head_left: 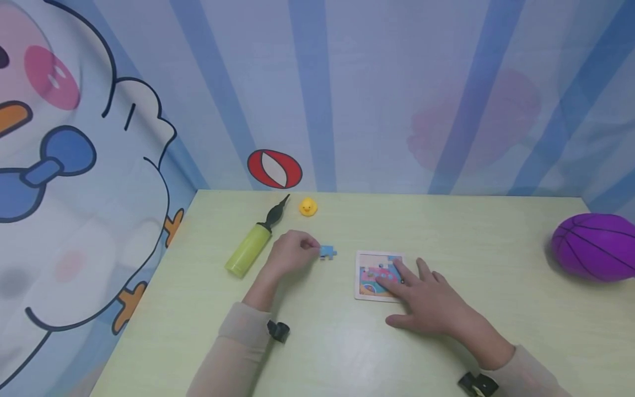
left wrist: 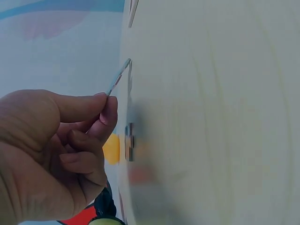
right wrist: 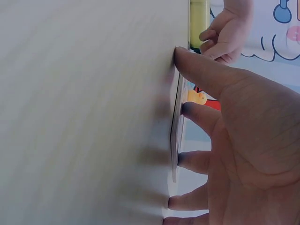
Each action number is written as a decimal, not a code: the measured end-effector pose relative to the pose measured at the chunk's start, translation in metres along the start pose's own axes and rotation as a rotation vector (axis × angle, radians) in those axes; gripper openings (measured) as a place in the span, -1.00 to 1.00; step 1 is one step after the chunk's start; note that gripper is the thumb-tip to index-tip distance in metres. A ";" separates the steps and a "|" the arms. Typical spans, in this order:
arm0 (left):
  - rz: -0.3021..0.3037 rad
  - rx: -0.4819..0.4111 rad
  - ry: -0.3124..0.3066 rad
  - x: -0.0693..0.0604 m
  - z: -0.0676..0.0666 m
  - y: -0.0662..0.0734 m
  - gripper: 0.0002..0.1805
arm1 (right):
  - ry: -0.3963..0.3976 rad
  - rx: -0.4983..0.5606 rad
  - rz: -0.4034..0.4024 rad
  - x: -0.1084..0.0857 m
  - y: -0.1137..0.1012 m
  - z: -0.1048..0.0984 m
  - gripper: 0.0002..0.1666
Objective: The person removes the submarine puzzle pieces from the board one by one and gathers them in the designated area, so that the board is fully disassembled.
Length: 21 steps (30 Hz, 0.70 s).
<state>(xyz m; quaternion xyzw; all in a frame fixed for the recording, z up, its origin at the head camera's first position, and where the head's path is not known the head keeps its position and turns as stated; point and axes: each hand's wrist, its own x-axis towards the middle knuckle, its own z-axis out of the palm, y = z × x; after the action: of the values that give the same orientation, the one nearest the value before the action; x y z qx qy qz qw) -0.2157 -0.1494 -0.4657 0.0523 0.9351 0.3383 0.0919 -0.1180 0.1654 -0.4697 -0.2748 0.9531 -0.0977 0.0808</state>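
Note:
Between thumb and fingertip, my left hand (head_left: 295, 253) (left wrist: 61, 150) pinches a small blue puzzle piece (head_left: 327, 252) (left wrist: 119, 78) by one edge, tilted in the left wrist view. A square puzzle (head_left: 364, 275) with a pale frame and a pink, blue and orange picture lies flat to its right. My right hand (head_left: 431, 303) (right wrist: 253, 136) is spread, two fingertips resting on the puzzle and the thumb on the table; it covers the puzzle's right side. In the left wrist view, a small unclear item (left wrist: 130, 142) is at the table surface beyond the fingers.
A yellow-green pump (head_left: 249, 249) with a black nozzle lies left of my left hand. A yellow rubber duck (head_left: 308, 207) sits near the table's back edge. At the far right is a purple ball (head_left: 595, 247). A patterned blue cloth (head_left: 367, 99) hangs behind the table (head_left: 327, 353).

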 end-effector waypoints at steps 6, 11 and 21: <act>0.000 0.027 -0.017 0.000 -0.002 -0.003 -0.89 | -0.002 0.002 0.004 0.000 0.000 0.000 -0.05; -0.015 0.041 -0.021 0.001 -0.001 -0.004 -0.90 | -0.002 0.005 0.003 -0.001 0.000 0.000 -0.05; -0.025 0.082 -0.005 0.002 0.000 -0.003 -0.89 | -0.001 0.005 0.003 -0.001 0.000 0.000 -0.06</act>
<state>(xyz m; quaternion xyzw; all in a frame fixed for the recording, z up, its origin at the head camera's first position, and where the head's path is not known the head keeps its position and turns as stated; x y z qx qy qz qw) -0.2174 -0.1514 -0.4678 0.0453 0.9485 0.2984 0.0960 -0.1175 0.1656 -0.4694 -0.2735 0.9532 -0.0996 0.0822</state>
